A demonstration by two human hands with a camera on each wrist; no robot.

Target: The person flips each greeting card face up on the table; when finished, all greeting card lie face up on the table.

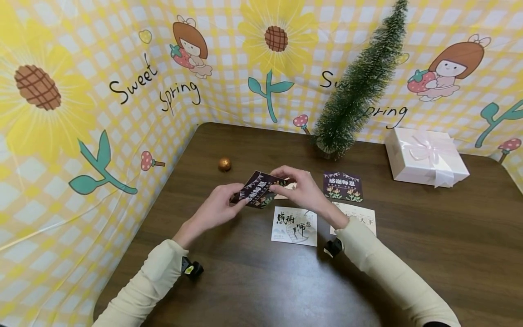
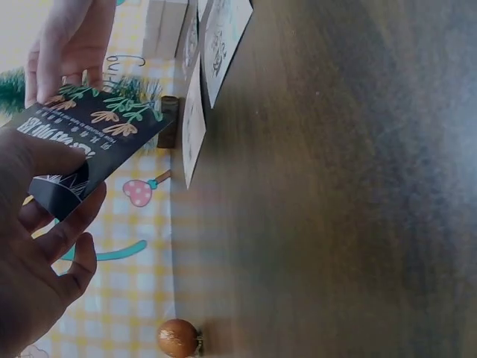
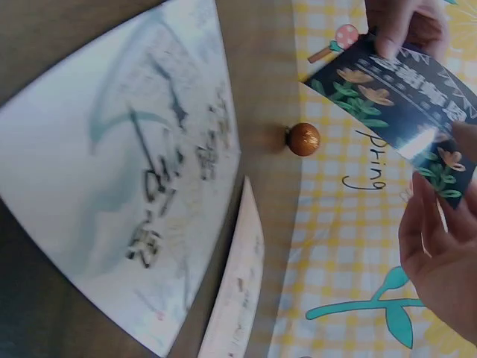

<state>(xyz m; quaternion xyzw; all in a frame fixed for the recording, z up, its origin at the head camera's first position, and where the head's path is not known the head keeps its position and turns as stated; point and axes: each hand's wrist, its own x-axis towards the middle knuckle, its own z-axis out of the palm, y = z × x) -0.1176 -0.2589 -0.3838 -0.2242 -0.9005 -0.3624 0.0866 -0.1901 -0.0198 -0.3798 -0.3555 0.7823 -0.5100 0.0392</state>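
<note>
Both hands hold up a dark greeting card (image 1: 258,190) with white characters, a bunting border and orange flowers. My left hand (image 1: 220,204) pinches its left end, thumb on the printed face and fingers behind. At the opposite end, my right hand (image 1: 301,187) grips it between thumb and fingers, as the right wrist view also shows. The card is tilted in the air above the table. Below the right hand lie a white card (image 1: 294,227) with black brush lettering and a cream card (image 1: 282,196), partly hidden by the hand and the held card.
A matching dark card (image 1: 343,186) and another cream card (image 1: 355,218), partly covered by the right forearm, lie to the right. Behind stand a small green tree (image 1: 359,86) and a white gift box (image 1: 426,156) with a pink bow. A copper-coloured ball (image 1: 224,164) sits back left.
</note>
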